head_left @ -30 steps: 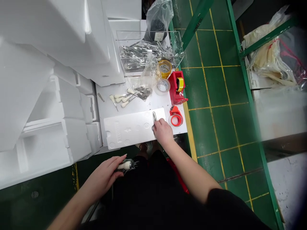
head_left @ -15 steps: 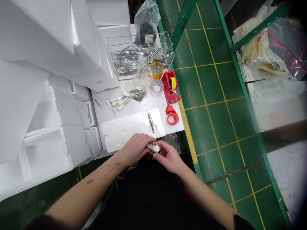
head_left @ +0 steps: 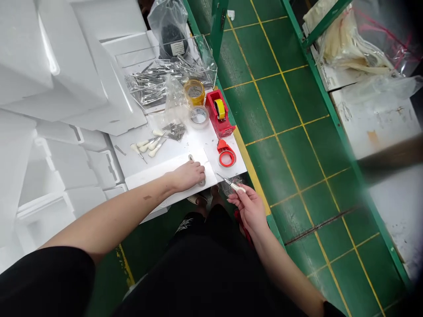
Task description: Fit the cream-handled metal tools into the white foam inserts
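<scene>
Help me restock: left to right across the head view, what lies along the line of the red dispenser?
White foam blocks, white-handled tools, steel shafts, clear tape roll, red tape dispenser, green floor

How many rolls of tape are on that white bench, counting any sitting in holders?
Loose yellow roll: 1
Loose pale roll: 1
Yellow roll in the large red dispenser: 1
Red roll on the small red holder: 1
Total: 4
</scene>
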A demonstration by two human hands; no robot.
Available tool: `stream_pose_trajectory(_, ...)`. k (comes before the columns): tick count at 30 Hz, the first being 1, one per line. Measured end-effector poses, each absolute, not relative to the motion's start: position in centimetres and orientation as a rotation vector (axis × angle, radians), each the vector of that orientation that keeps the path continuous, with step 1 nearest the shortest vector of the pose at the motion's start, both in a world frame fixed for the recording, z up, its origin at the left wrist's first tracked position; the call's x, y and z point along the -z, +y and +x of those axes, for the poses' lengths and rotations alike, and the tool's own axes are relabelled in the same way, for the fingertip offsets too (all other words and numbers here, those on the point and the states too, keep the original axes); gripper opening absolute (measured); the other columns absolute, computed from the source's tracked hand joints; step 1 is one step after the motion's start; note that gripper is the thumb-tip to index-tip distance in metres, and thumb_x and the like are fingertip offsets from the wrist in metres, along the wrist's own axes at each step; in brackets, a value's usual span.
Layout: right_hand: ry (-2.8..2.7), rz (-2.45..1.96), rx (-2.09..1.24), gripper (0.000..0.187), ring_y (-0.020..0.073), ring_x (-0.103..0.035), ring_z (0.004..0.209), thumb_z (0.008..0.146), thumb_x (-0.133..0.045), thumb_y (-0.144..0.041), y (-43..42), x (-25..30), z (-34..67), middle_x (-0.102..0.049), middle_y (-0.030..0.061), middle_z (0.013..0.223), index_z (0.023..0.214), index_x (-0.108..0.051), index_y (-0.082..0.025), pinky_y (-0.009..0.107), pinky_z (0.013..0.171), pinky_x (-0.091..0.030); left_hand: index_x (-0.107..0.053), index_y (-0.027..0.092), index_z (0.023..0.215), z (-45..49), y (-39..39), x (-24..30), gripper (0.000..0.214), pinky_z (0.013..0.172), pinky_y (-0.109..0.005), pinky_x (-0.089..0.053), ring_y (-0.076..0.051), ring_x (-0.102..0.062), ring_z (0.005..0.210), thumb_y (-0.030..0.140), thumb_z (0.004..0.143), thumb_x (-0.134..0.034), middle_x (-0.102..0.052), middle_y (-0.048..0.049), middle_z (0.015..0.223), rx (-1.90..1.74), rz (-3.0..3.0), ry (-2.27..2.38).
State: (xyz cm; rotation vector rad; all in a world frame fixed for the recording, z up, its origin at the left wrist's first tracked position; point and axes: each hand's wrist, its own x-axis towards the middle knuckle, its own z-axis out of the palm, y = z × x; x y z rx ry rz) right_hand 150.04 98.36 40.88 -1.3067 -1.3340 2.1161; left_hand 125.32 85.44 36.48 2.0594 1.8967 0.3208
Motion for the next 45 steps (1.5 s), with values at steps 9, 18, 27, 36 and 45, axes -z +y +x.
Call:
stream_pose_trajectory(9, -1.314, -1.325, -2.173, 0.033, 0.0150, -0.068, 0.071, 0.081, -0.077, -0.038, 98.0, -39.9, 150.2, -0.070, 0.0013, 0.080, 0.107, -0.066, -0.020, 0.033, 0.070, -0.062, -0.069, 0.014, 0.085, 125.8, 86.5, -36.9, 0.017, 0.071, -0.035, -0.039, -0.024, -0.054, 0.085, 0.009, 0.091, -0.054, -0.065, -0.0104, 0.091, -0.114, 2.151, 1.854)
stream_pose_trajectory(18, -1.359, -1.316, -2.200, 0.034, 0.0140, -0.067, 0.068, 0.079, -0.079, -0.038, 98.3, -40.5, 148.5, -0.069, 0.0004, 0.080, 0.104, -0.066, -0.020, 0.032, 0.067, -0.061, -0.068, 0.017, 0.096, 126.3, 84.8, -35.0, 0.021, 0.080, -0.038, -0.037, -0.023, -0.053, 0.089, 0.014, 0.098, -0.047, -0.064, -0.0094, 0.100, -0.361, 2.116, 2.036)
stream_pose_trajectory(27, -1.772, -1.144, -2.026, 0.044, 0.0183, -0.071, 0.072, 0.082, -0.076, -0.042, 96.6, -40.6, 144.8, -0.073, 0.0032, 0.081, 0.116, -0.063, -0.018, 0.038, 0.075, -0.062, -0.061, 0.020, 0.087, 130.5, 84.0, -33.4, 0.018, 0.093, -0.045, -0.039, -0.024, -0.055, 0.092, 0.025, 0.099, -0.049, -0.064, -0.0058, 0.084, -0.775, 1.551, 2.482)
stream_pose_trajectory(36, -2.701, -0.515, -0.964, 0.033, 0.0202, -0.070, 0.088, 0.093, -0.060, -0.036, 95.7, -39.2, 142.0, -0.072, 0.0101, 0.113, 0.122, -0.066, -0.020, 0.034, 0.082, -0.059, -0.063, 0.019, 0.116, 133.4, 78.9, -33.5, 0.023, 0.122, -0.056, -0.021, -0.030, -0.039, 0.143, 0.023, 0.098, -0.048, -0.057, -0.0120, 0.141, -0.900, 1.445, 2.498)
stream_pose_trajectory(45, -3.134, -0.133, -0.175, 0.042, 0.0306, -0.052, 0.114, 0.101, -0.048, -0.033, 93.7, -35.7, 142.3, -0.058, 0.0150, 0.141, 0.141, -0.055, -0.022, 0.050, 0.095, -0.041, -0.055, 0.015, 0.121, 132.8, 77.1, -32.0, 0.030, 0.124, -0.056, -0.023, -0.024, -0.036, 0.148, 0.010, 0.096, -0.040, -0.055, -0.0142, 0.144, -1.158, 1.374, 2.333)
